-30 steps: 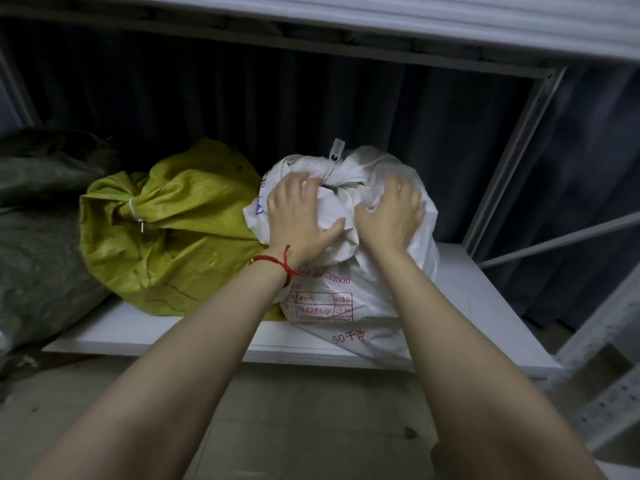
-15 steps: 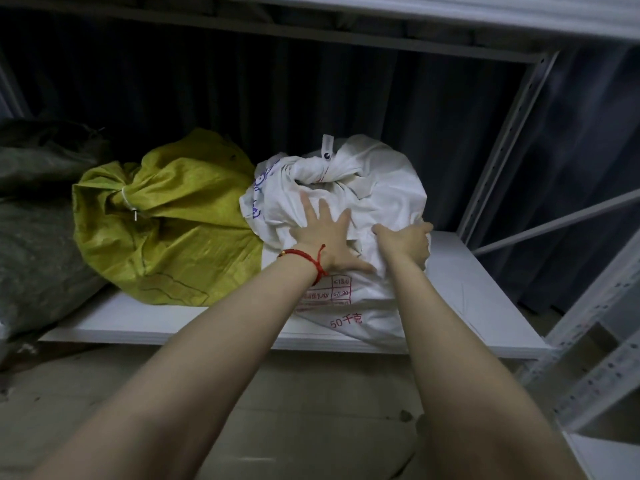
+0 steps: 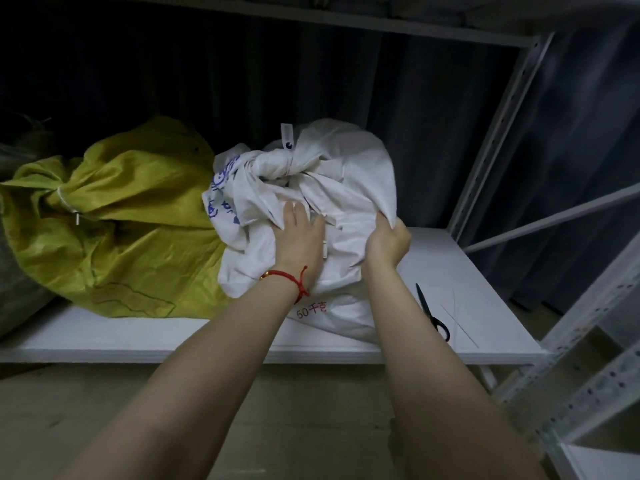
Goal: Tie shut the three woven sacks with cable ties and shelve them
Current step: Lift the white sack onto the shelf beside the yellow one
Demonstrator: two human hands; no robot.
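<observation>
Two sacks in plain sight from the head camera, plus part of a third. At 12 o'clock on the shelf [image 3: 467, 271]: white sack [image 3: 346, 188], neck bunched and cinched by a cable tie [image 3: 287, 142], tail sticking up. Touching it at 9 o'clock: yellow sack [image 3: 131, 220], neck likewise cinched by a pale tie [image 3: 64, 202]. Further out at 9 o'clock, against the frame edge: grey-green sack [image 3: 17, 278], mostly cut off. Impossible to tell whether tied, or whether resting on the shelf board.

Laid on the front of the white sack: left hand [image 3: 299, 240], red string bracelet [image 3: 291, 277] at the wrist, fingers straight and close together, tips sunk among the folds, pressing rather than gripping. At 3 o'clock of the same sack: right hand [image 3: 388, 242], fingers curled and clamped on a fold of the white fabric.

At 4 o'clock of the sack, loose on the shelf board: scissors [image 3: 433, 313], and just beside them a thin pale strip [image 3: 460, 327], possibly a spare tie, too faint to say.

Judged progress: tying done on at least two of three. White sack up on the shelf but close to the front edge, so probably being shifted deeper and squared up beside the yellow one. Left to do, at most: settling this sack, and whatever the third needs, unknown from here.
</observation>
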